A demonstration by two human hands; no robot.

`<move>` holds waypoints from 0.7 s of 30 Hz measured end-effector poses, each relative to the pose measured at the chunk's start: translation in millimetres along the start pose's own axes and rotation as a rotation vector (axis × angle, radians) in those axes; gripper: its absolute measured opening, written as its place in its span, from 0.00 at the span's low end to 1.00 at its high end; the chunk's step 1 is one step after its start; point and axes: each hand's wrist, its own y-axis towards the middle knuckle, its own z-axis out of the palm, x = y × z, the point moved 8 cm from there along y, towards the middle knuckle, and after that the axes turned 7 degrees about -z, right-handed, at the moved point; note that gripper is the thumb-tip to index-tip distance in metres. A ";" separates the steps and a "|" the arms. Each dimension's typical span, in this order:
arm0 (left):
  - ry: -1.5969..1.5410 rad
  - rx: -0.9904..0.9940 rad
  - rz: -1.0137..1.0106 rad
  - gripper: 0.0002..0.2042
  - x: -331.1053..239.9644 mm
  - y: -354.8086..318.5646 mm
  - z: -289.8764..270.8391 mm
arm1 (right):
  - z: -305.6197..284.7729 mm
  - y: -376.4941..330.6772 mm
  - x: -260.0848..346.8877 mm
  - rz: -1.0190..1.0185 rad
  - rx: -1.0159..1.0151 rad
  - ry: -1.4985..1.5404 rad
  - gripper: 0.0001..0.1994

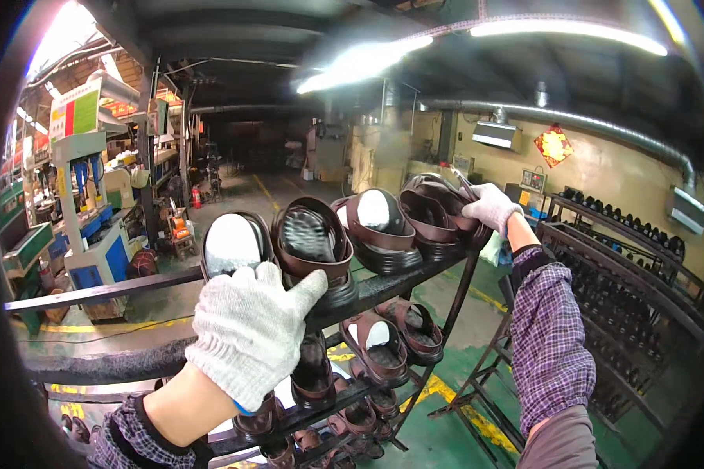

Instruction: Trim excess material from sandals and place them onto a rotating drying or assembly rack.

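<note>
My left hand (250, 328), in a white knit glove, rests on the top bar of a dark metal shoe rack (399, 283) and covers the near end of a brown sandal (235, 244) with a white insole. My right hand (489, 205), also gloved, grips the far brown sandal (434, 209) at the rack's right end. Two more brown sandals (313, 242) stand between them on the top tier. Lower tiers hold further brown sandals (383, 336).
Another dark rack (626, 289) with several dark shoes stands at the right, close to my right forearm. Blue and white machines (94, 234) line the left side. A green floor with yellow lines (461, 406) lies below. A long aisle (258, 184) runs ahead.
</note>
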 end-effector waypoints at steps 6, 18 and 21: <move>0.025 -0.001 0.012 0.20 22.7 -17.8 -17.2 | 10.5 -15.4 20.2 -0.124 0.045 0.255 0.26; 0.170 0.073 -0.079 0.20 131.6 -114.7 -95.5 | 44.9 -80.5 200.4 -0.463 0.132 0.239 0.21; 0.205 0.044 -0.078 0.20 160.1 -140.4 -110.5 | 56.7 -88.8 236.7 -0.470 0.135 0.190 0.19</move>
